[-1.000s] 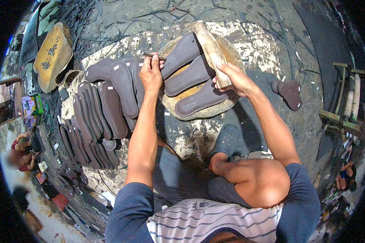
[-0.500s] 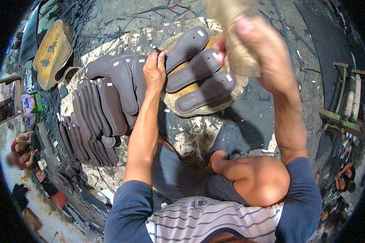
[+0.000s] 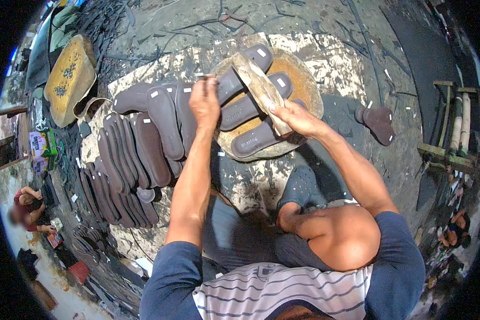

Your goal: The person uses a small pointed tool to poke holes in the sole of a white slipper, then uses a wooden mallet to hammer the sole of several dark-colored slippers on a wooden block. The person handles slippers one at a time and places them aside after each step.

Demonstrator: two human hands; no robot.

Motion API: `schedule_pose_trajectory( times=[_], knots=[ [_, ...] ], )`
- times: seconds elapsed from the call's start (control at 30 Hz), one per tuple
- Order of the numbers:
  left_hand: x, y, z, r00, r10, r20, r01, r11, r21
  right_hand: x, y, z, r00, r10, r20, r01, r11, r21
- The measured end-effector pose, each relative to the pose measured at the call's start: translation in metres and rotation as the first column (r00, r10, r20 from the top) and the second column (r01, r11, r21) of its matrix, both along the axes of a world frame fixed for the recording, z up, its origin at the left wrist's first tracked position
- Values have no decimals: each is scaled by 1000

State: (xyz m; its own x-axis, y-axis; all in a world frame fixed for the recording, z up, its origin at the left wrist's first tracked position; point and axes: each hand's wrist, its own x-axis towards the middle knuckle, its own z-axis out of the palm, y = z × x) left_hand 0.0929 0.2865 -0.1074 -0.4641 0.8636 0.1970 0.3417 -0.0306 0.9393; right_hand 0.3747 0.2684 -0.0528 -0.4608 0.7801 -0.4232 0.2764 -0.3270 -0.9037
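Note:
My right hand (image 3: 296, 118) is closed around a rough wooden beater (image 3: 258, 88), which lies slantwise over the dark brown sandal soles. Three of these soles sit side by side on a round wooden block: the far sole (image 3: 261, 56), the middle sole (image 3: 239, 113) and the near sole (image 3: 250, 142). The beater hides part of each. At the block's left edge, beside the heel of the far sole, my left hand (image 3: 204, 101) has its fingers pinched together around a thin rod-shaped punch (image 3: 199, 76). Motion blurs the punch and the fingertips.
Left of the block lie overlapping soles (image 3: 165, 122) and stacked rows of soles (image 3: 122, 154). A yellowish wooden slab (image 3: 69, 80) lies at the far left. More soles (image 3: 376, 124) rest on the floor at right, near a wooden frame (image 3: 448, 128). Another person (image 3: 29, 208) sits at left.
The beater has come down and left in my right hand, from raised at the upper right to over the soles. My left hand stays near the block's left edge.

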Motion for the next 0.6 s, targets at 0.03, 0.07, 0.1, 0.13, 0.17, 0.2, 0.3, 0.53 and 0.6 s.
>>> schedule_pose_trajectory(
  times=[0.03, 0.07, 0.1, 0.13, 0.17, 0.2, 0.3, 0.53, 0.6],
  knots=[
    [2, 2, 3, 853, 179, 490, -147, 984, -103, 3, 4, -5, 1000, 5, -19, -7, 995, -97],
    [0, 4, 8, 820, 246, 517, -281, 960, -11, 11, 12, -12, 999, -3, -33, -4, 979, -202],
    [6, 2, 17, 864, 153, 480, -165, 986, -16, 11, 10, -6, 999, -3, -50, -14, 948, -317],
    [13, -20, 12, 937, 60, 345, -26, 994, -103, 11, 3, 1, 998, -12, 57, 30, 944, -329],
    [16, -23, 14, 977, -63, 205, 96, 983, -158, 10, 9, 3, 999, -10, 52, 25, 957, -290],
    [17, -28, 10, 982, -66, 176, 100, 977, -186, 7, 6, 0, 999, -3, 44, 15, 964, -266],
    [17, -27, 11, 992, -79, 102, 94, 983, -156, 6, 5, -6, 1000, 16, 11, -13, 973, -230],
    [24, -28, 16, 979, -126, -158, 108, 987, -119, 1, 8, 41, 990, -84, -110, 54, 966, -252],
    [19, -31, 14, 966, -132, -221, 120, 991, -65, -8, 16, 99, 964, -74, -255, 28, 983, -182]
  ],
)
